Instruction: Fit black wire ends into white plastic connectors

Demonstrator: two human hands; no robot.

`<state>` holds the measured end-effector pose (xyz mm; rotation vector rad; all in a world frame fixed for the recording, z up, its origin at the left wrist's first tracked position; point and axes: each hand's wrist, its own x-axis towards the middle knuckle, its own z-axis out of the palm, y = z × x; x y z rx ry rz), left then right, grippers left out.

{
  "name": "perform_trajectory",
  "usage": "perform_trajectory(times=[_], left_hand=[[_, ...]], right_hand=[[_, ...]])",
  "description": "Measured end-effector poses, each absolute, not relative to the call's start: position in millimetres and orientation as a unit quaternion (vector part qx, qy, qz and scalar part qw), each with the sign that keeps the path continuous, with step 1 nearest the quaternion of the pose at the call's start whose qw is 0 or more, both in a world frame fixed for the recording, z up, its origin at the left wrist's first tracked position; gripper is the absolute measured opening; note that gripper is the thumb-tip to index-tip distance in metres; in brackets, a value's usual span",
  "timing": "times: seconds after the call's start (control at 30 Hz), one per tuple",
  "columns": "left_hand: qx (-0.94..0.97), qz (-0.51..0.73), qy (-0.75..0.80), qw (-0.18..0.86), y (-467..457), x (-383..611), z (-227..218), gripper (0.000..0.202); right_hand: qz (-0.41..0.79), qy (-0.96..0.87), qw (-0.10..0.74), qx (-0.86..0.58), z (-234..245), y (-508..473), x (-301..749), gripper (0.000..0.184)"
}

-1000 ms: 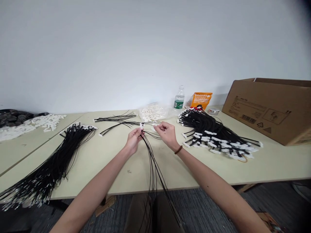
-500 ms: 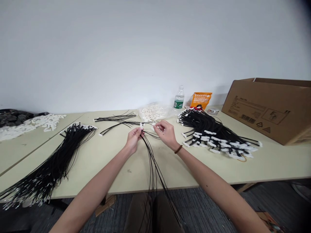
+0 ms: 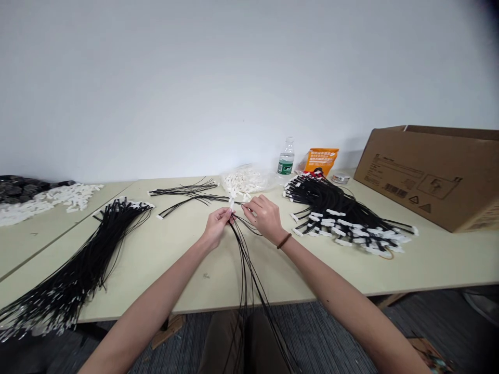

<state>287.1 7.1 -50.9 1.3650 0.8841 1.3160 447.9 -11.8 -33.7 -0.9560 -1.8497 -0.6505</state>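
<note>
— Your right hand [image 3: 266, 217] has come closer to your left hand [image 3: 217, 227] since half a second ago, and the connector [image 3: 232, 202] between them has shifted a little rightward and leans more.

— How do the left fingers stand?

— Pinched on the white connector, with its upper end sticking out above your thumb. Black wires [image 3: 244, 254] hang from that hand over the near edge of the table [image 3: 187, 280] and down in front of your knees.

— And the right?

— Your thumb and forefinger are pressed together on a wire, just beside the connector; its tip is too small to make out. Other wires loop below, from your left hand toward your right. Your right wrist wears a brown band [image 3: 284, 241].

— What lies around you?

— Behind your hands, two thin bunches of wires, and beyond them a clear bag [image 3: 249, 179] of white parts. On your left, a thick bundle [image 3: 101, 239], its near end reaching past the table edge; farther left, loose white pieces [image 3: 74, 197] beside black coils [image 3: 23, 191].

— And to the right?

— You have a big pile [image 3: 331, 202] of black wires with white ends. Behind it stand the bottle [image 3: 286, 162] and an orange pouch [image 3: 322, 160]; the carton [image 3: 421, 182] is farthest right.
</note>
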Motion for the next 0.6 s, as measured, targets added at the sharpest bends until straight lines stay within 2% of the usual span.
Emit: perform_trajectory(times=[0.3,0.6], left_hand=[[0.558,0.551,0.355,0.508,6.6,287.3,-50.0,0.033],[0.543,0.559,0.352,0.518,6.0,287.9,-49.4,0.034]], right_hand=[[-0.13,-0.747,0.504,-0.414,-33.1,-14.3,445.1,0.022],[-0.09,-0.739,0.522,-0.416,-32.5,-14.5,444.6,0.021]])
